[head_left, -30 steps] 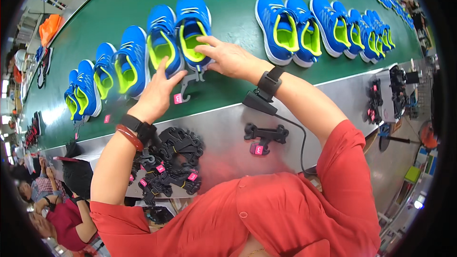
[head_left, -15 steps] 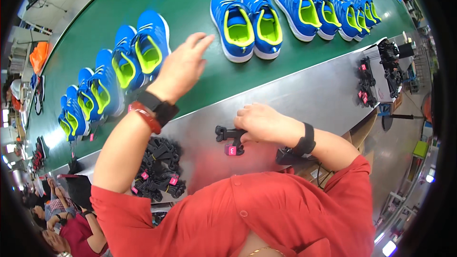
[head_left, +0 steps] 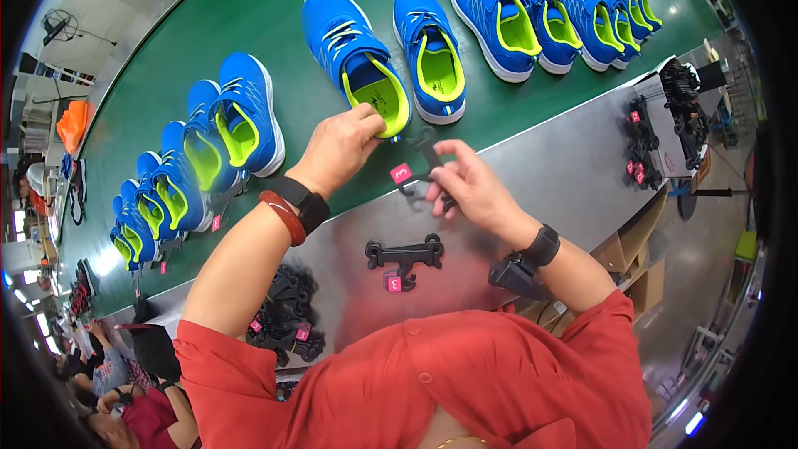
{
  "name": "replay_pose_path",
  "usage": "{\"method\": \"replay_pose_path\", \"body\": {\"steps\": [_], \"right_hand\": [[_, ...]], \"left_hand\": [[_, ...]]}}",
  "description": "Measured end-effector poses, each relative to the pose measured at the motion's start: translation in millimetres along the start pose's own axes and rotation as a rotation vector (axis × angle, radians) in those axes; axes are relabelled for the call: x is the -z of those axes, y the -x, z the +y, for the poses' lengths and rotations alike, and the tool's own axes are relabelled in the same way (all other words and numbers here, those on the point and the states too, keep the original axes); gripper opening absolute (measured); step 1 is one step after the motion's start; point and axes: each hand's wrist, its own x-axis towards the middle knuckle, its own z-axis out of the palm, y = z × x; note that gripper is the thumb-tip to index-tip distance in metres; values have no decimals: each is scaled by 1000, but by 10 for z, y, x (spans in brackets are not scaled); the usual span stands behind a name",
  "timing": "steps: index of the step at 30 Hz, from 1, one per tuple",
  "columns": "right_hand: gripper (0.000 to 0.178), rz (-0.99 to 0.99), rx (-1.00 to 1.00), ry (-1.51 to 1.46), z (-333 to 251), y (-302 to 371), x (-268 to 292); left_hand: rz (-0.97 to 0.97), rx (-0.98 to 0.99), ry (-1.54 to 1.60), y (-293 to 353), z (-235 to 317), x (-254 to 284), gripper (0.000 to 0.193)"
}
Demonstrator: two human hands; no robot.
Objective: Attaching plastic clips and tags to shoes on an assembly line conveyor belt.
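Observation:
My left hand (head_left: 339,150) pinches the heel of a blue sneaker (head_left: 337,29) with a lime lining, its toe pointing away and angled left. Beside it, apart, stands a matching blue sneaker (head_left: 440,79). Just right of the held heel, my right hand (head_left: 478,189) grips a black plastic shoe hanger (head_left: 426,148) with a pink tag (head_left: 401,173); the hanger is slightly blurred. Another black shoe hanger (head_left: 405,254), also pink-tagged, lies on the metal ledge (head_left: 532,175) below my hands.
Paired blue sneakers stand on the green belt (head_left: 320,108) to the left (head_left: 241,116) and right (head_left: 496,25). Heaps of black hangers lie at the lower left (head_left: 287,308) and right (head_left: 640,145). A black device (head_left: 514,274) sits by my right forearm. Co-workers (head_left: 141,416) are at the lower left.
My left hand has taken the sneaker's heel, and that shoe now angles away from its mate. My right hand has lifted a hanger from the ledge toward the shoes. Right-hand sneakers have shifted slightly left.

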Motion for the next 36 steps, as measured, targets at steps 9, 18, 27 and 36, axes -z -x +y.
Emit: {"method": "replay_pose_path", "body": {"steps": [9, 18, 27, 36], "right_hand": [[38, 33, -31, 31, 71, -77, -149], [39, -251, -72, 110, -235, -479, -248], [25, -263, 199, 537, -555, -610, -468], [41, -177, 665, 1353, -675, -781, 192]], "left_hand": [[43, 5, -65, 68, 113, 4, 14], [71, 137, -181, 177, -176, 203, 7], [-86, 101, -269, 580, -43, 403, 36], [-139, 339, -94, 587, 53, 522, 43]]}}
